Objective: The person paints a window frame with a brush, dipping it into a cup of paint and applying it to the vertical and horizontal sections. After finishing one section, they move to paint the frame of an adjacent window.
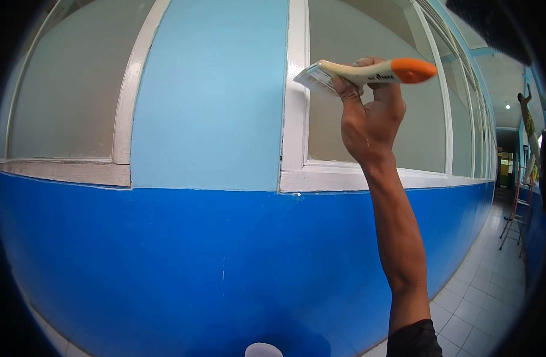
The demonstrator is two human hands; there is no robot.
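My right hand (374, 116) is raised at the upper right of centre, its fingers closed round a paintbrush (371, 72) with a cream handle and an orange end. The handle points right and the bristles point left, at the white window frame (297, 107); whether they touch it, I cannot tell. Frosted glass (416, 113) lies behind the hand. Left of the frame is a light blue wall panel (210, 95). My left hand does not show.
Below the frames runs a bright blue wall (195, 256). Another frame (77, 171) with chipped paint is at the left. At the far right, a person (529, 119) is up by a ladder (517, 214) on the tiled floor (481, 297). A white rounded object (263, 350) shows at the bottom edge.
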